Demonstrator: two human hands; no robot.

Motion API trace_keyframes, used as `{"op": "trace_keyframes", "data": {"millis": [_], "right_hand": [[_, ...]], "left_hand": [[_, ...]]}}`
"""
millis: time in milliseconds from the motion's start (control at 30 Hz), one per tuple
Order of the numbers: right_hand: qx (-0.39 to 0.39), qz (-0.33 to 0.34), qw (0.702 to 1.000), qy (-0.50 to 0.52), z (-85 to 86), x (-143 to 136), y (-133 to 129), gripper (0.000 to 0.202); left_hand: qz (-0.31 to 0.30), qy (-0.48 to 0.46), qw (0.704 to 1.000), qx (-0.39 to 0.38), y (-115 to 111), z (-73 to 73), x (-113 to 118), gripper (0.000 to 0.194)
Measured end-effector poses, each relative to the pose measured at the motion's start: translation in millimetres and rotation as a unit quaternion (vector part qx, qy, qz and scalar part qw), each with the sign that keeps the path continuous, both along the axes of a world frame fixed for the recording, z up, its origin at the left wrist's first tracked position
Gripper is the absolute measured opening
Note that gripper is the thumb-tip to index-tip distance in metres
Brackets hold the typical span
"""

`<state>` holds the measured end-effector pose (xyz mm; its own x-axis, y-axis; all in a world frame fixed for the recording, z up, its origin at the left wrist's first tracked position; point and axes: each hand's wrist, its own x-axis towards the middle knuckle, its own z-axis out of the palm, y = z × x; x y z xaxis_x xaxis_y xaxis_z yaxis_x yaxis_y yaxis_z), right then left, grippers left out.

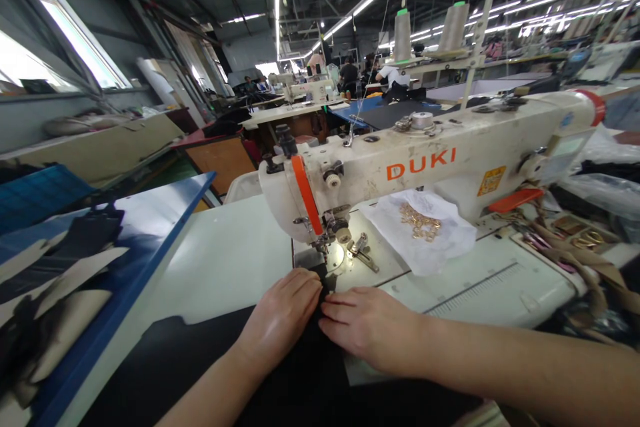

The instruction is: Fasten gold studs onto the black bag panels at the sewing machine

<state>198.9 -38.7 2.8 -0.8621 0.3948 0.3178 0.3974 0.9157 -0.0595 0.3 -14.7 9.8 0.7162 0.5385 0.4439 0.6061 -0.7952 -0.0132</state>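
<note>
Here, both hands work close to the needle of the white machine, on black cloth that spreads over the near part of the counter toward the viewer. The left hand lies on the cloth with its fingers bent and close together, their tips just short of the presser foot. The right hand comes in from the side, narrow, its fingertips drawn together at the cloth beside the left one. Whether either pinches the cloth from below, I cannot tell; the undersides are hidden.

Just right of the needle sits a small metal guide. Beyond it, a white sheet bears a heap of gold bits, near the machine's body. A ruler scale runs along the counter on the right, with tan straps past it. At far left, cut pieces lie on a blue counter.
</note>
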Motion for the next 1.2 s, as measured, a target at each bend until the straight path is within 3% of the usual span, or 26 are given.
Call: {"op": "trace_keyframes", "data": {"millis": [1200], "right_hand": [[0.005, -0.002, 1.0, 0.016, -6.5, -0.2, 0.9, 0.021]], "left_hand": [[0.01, -0.049, 0.999, -0.019, -0.9, -1.8, 2.1, 0.017]]}}
